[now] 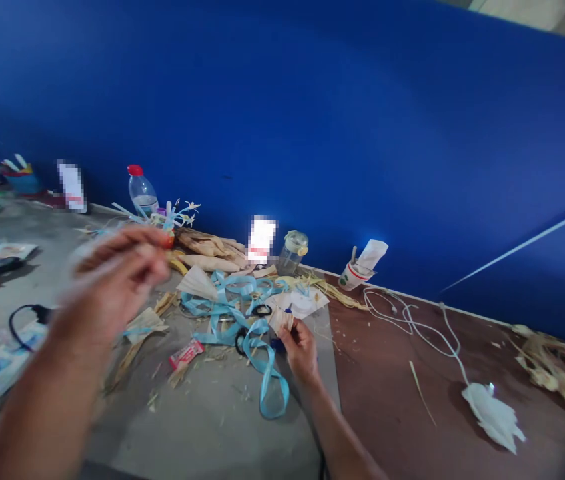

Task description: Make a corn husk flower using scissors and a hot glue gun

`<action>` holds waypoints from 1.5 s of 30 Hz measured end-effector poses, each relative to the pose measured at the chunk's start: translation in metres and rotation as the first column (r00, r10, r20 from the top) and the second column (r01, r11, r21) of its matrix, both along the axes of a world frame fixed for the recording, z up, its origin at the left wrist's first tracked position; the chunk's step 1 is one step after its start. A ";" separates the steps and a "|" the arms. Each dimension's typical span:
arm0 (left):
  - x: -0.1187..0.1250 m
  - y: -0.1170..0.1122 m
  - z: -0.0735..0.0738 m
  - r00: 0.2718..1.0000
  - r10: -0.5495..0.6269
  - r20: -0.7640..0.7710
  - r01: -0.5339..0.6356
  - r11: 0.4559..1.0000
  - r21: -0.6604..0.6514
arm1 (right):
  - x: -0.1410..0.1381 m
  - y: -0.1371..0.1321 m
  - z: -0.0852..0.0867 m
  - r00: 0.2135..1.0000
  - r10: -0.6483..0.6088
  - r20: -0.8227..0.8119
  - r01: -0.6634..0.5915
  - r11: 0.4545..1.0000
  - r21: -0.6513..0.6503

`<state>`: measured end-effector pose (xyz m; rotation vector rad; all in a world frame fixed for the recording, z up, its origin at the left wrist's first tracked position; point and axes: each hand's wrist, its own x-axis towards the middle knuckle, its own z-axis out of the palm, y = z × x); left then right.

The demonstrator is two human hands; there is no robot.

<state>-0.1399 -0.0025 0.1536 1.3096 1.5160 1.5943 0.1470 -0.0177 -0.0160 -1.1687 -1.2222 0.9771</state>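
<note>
My left hand (122, 273) is raised over the left part of the table, blurred by motion. Its fingers are curled and pressed together, and whatever may be between them is too smeared to make out. At the middle of the table my right hand (303, 350) pinches a small pale piece with blue bits (285, 321) between thumb and fingers. Beside that hand lies a tangle of light blue ribbon (267, 373), with black hair ties (262, 310) on it. A white paper (312, 303) with pale scraps is just behind the right hand.
Dried corn husks (212, 250), a capped bottle (142, 193), a lit phone (261, 240), a clear jar (293, 252) and a paper cup (355, 275) line the blue partition (287, 120). A white cable (412, 320) and crumpled tissue (495, 417) lie right; a red wrapper (186, 353) sits near the ribbon.
</note>
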 end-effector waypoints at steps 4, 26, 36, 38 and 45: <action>0.049 0.006 -0.071 0.781 -0.400 0.479 0.510 0.852 -0.120 | 0.000 0.000 0.000 1.000 -0.020 0.004 0.020 1.000 -0.019; 0.138 0.002 -0.153 0.312 -0.363 0.878 0.879 0.462 -0.121 | 0.000 0.008 0.007 0.942 -0.025 -0.334 -0.023 0.990 -0.139; 0.150 -0.003 -0.163 0.359 -0.336 0.870 0.809 0.578 -0.111 | -0.004 0.005 0.005 0.915 -0.037 -0.402 -0.018 0.991 -0.133; 0.150 -0.005 -0.164 0.361 -0.308 0.880 0.791 0.601 -0.114 | -0.005 0.005 0.005 0.906 -0.044 -0.422 -0.012 0.992 -0.128; 0.151 -0.005 -0.161 0.325 -0.222 0.919 0.777 0.617 -0.126 | -0.010 0.003 0.003 0.877 -0.002 -0.481 -0.052 0.994 -0.098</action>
